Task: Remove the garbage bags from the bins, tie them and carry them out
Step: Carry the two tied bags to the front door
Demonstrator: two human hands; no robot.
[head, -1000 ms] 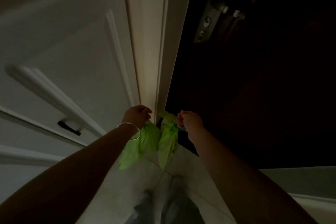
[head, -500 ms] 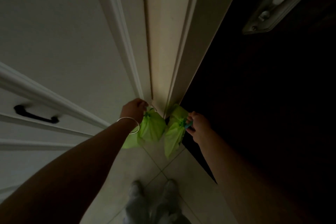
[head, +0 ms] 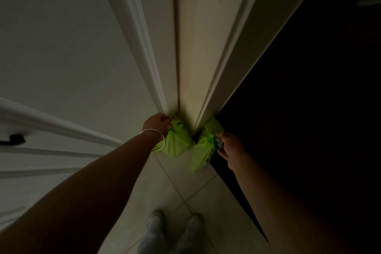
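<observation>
Two bright green tied garbage bags are low down at the foot of a white door frame. My left hand (head: 157, 125) grips the knotted top of the left bag (head: 177, 143), which looks to be on the tiled floor against the frame. My right hand (head: 229, 146) pinches the tied top of the right bag (head: 203, 150), which stands at the edge of the dark doorway. A thin bangle circles my left wrist.
The white door frame (head: 191, 47) rises straight ahead. A white panelled cabinet with a black handle (head: 12, 140) fills the left. A dark door (head: 309, 109) takes up the right. My feet in pale shoes (head: 175, 231) stand on the light floor tiles.
Both hands have dropped lower with the bags, which hung free a second ago and now sit at the base of the frame. The view has tilted down; the door lock left the frame.
</observation>
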